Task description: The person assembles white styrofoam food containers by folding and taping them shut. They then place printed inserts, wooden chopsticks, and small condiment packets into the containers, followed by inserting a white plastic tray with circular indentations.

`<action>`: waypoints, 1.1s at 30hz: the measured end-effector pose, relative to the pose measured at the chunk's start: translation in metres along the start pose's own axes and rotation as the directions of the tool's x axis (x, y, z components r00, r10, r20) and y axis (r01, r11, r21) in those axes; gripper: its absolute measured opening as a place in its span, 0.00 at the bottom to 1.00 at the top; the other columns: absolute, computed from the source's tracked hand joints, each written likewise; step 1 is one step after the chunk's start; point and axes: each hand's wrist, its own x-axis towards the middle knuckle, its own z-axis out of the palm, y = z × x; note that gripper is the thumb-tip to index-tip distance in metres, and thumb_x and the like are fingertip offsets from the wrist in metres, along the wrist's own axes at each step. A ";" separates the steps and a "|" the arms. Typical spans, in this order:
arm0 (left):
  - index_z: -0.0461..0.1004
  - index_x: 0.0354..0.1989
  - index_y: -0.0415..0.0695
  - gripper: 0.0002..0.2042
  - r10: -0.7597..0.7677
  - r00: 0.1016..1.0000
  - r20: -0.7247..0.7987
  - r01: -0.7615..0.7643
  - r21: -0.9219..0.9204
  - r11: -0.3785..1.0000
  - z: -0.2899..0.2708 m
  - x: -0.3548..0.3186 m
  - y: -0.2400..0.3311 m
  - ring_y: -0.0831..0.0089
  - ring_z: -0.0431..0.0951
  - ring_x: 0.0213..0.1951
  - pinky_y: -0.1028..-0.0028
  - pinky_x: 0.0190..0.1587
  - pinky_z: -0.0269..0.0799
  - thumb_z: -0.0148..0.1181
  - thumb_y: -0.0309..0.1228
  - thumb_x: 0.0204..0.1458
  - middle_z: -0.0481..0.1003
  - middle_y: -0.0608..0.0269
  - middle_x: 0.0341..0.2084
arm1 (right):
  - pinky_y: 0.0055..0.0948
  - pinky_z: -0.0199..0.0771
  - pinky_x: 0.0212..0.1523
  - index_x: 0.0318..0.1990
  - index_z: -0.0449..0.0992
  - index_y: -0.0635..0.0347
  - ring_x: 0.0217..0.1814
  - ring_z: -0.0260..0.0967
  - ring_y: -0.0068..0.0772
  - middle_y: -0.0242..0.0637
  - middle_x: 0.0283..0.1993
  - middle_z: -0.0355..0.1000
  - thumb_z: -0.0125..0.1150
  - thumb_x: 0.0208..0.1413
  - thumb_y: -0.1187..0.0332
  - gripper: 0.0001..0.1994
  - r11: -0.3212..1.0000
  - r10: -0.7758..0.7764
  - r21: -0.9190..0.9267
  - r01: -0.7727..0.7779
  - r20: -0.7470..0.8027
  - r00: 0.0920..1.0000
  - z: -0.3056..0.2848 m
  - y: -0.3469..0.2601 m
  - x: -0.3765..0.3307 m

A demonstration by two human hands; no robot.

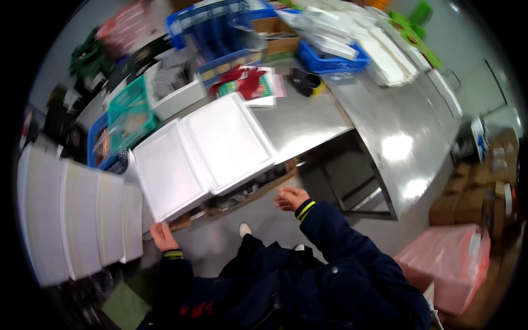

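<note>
Two shallow white rectangular trays or lidded boxes lie side by side at the front of the metal table: a left one (170,170) and a right one (228,140), their tops bare. My left hand (164,237) is at the near left corner of the left white one, fingertips at its edge. Whether they grip it is unclear. Over the gap in front of the table, my right hand (292,198) hangs in the air with loosely bent fingers apart and nothing visible in them. It is near the right white one but not touching it.
Tall white stacked boxes (82,220) stand left. Behind the trays are a teal basket (132,107), a white bin (179,99), red gloves (245,82), a black-and-yellow roll-like item (307,82) and a blue crate (335,61). A pink bag (445,261) and cardboard boxes (467,190) are right.
</note>
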 end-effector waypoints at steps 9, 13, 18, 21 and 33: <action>0.66 0.24 0.43 0.09 0.041 0.515 0.856 0.032 -0.067 0.997 0.232 -0.226 0.112 0.86 0.59 0.12 0.84 0.15 0.55 0.49 0.32 0.55 0.62 0.71 0.11 | 0.26 0.73 0.26 0.41 0.70 0.63 0.27 0.71 0.32 0.45 0.33 0.73 0.52 0.54 0.68 0.10 0.879 0.063 0.449 0.161 -0.445 0.893 -0.260 0.173 -0.173; 0.64 0.23 0.45 0.11 -0.063 0.319 0.946 0.155 0.013 0.988 0.330 -0.346 0.145 0.83 0.61 0.10 0.82 0.12 0.57 0.48 0.34 0.56 0.64 0.70 0.11 | 0.27 0.75 0.29 0.45 0.68 0.64 0.29 0.73 0.34 0.46 0.36 0.73 0.51 0.54 0.69 0.12 0.781 0.194 0.588 0.210 -0.549 0.813 -0.373 0.233 -0.272; 0.65 0.23 0.45 0.10 -0.105 0.068 0.992 0.103 0.098 0.990 0.425 -0.496 0.206 0.81 0.65 0.12 0.81 0.14 0.60 0.49 0.34 0.55 0.67 0.67 0.12 | 0.27 0.76 0.30 0.45 0.68 0.63 0.30 0.73 0.34 0.45 0.34 0.73 0.47 0.55 0.73 0.11 0.681 0.158 0.597 0.424 -0.685 0.711 -0.493 0.246 -0.366; 0.68 0.29 0.42 0.08 -0.092 0.000 0.996 0.030 0.092 0.995 0.478 -0.550 0.236 0.79 0.69 0.14 0.81 0.15 0.62 0.51 0.34 0.54 0.70 0.65 0.17 | 0.26 0.76 0.30 0.44 0.68 0.63 0.29 0.73 0.32 0.44 0.35 0.73 0.48 0.56 0.71 0.10 0.685 -0.019 0.534 0.496 -0.668 0.744 -0.541 0.195 -0.391; 0.63 0.43 0.42 0.12 -0.053 0.155 0.986 0.261 0.011 0.965 0.779 -0.725 0.264 0.75 0.71 0.16 0.77 0.16 0.65 0.49 0.26 0.50 0.71 0.56 0.21 | 0.28 0.75 0.34 0.48 0.67 0.62 0.34 0.73 0.35 0.44 0.36 0.73 0.49 0.56 0.71 0.12 0.731 -0.020 0.525 0.436 -0.622 0.782 -0.833 0.103 -0.423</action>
